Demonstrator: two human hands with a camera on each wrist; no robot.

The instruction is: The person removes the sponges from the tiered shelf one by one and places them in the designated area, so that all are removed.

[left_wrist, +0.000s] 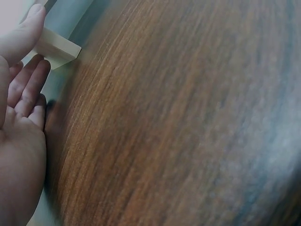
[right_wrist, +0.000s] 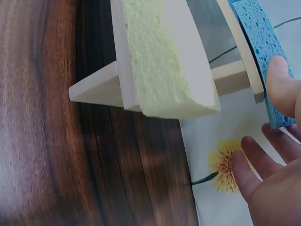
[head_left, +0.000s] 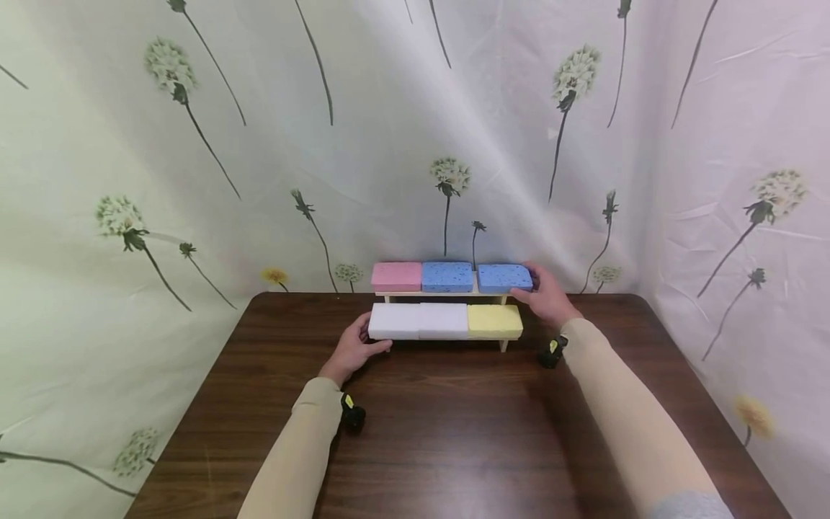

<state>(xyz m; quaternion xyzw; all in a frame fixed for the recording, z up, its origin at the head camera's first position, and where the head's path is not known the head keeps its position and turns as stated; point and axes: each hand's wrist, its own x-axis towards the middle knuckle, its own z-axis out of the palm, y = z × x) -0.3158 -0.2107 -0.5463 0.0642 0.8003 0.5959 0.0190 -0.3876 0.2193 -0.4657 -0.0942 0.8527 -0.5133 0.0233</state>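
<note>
A two-tier wooden stand (head_left: 503,346) stands at the back of the table. Its upper tier bears a pink sponge (head_left: 397,277), a speckled blue sponge (head_left: 447,277) and, past a small gap, a second blue sponge (head_left: 504,277). My right hand (head_left: 551,297) pinches that one's right end, thumb in front. In a row on the lower tier sit two white sponges (head_left: 394,321) (head_left: 444,321) and a yellow sponge (head_left: 495,321). With thumb in front and fingers at the side, my left hand (head_left: 351,351) grips the stand's left end, by the leftmost white sponge.
The brown wood-grain table (head_left: 441,440) reaches back to a pale curtain (head_left: 363,180) printed with dandelions, close behind the stand. Each wrist wears a small black camera (head_left: 353,416). The curtain also runs along both sides of the table.
</note>
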